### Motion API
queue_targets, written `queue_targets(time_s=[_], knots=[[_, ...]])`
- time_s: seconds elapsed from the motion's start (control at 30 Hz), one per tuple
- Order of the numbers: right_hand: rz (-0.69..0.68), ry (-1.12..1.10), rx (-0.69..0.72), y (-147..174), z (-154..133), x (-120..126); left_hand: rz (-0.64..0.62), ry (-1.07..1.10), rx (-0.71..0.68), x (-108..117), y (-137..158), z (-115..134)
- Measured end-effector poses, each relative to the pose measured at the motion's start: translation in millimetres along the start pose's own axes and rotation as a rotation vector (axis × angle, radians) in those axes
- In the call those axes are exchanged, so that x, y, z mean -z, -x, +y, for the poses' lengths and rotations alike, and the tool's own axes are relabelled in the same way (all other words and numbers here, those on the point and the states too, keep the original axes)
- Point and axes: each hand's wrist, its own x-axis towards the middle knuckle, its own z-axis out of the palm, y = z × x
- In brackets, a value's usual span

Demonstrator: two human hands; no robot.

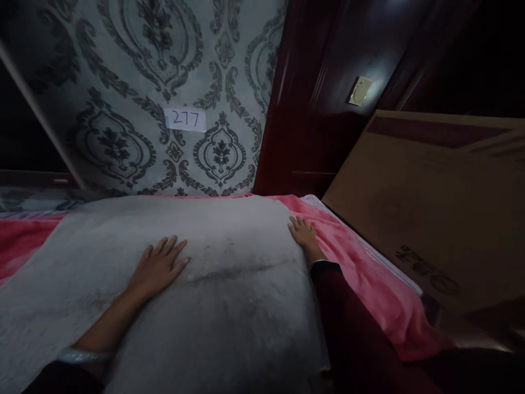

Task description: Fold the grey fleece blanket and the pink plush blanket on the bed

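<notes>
A large pale grey cloth [246, 306], marked with dark smudges and a crease, lies spread over a pink blanket [344, 257]. My left hand [158, 265] rests flat on the middle of the cloth with its fingers spread. At the cloth's right edge, my right hand [303, 232] lies palm down with fingers stretched out, close to where the pink blanket shows. Neither hand grips anything. The near end of the cloth runs out of view at the bottom.
A big cardboard box [435, 219] stands at the right beside the blanket. Behind are a patterned wall [221, 49] with a paper label [185, 119] reading 277, and a dark red wooden panel [303, 98] with a switch plate [360, 91]. A dark screen-like panel [28, 126] is at left.
</notes>
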Motion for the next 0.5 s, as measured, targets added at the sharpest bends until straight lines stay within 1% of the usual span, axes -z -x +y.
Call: queue_targets(time_s=[0.07,0.1,0.13,0.17,0.23,0.27,0.3,0.37,0.43,0.5], knots=[[0.061,0.006,-0.077,-4,-17,2,0.006,-0.002,0.009,-3,-1,-1],[0.101,0.008,-0.068,-4,-30,1,0.009,0.003,-0.002,-4,-3,-3],[0.13,0.007,-0.003,-4,-43,0,0.007,0.014,-0.033,-4,-5,-7],[0.134,0.006,0.105,-3,-56,-2,-0.003,0.028,-0.075,-4,-8,-13],[0.066,0.01,0.333,-1,-76,-8,-0.036,0.049,-0.132,0,-18,-33],[0.022,0.02,0.395,-2,-80,-12,-0.053,0.049,-0.127,3,-24,-48],[-0.013,0.036,0.406,-4,-81,-14,-0.063,0.038,-0.075,6,-30,-65],[-0.007,0.076,0.333,-16,-72,-20,-0.081,0.004,0.07,12,-39,-104],[0.006,0.087,0.26,-36,-56,-25,-0.087,-0.012,0.2,15,-44,-141],[-0.013,0.065,0.191,-59,-37,-31,-0.079,-0.009,0.283,15,-48,-170]])
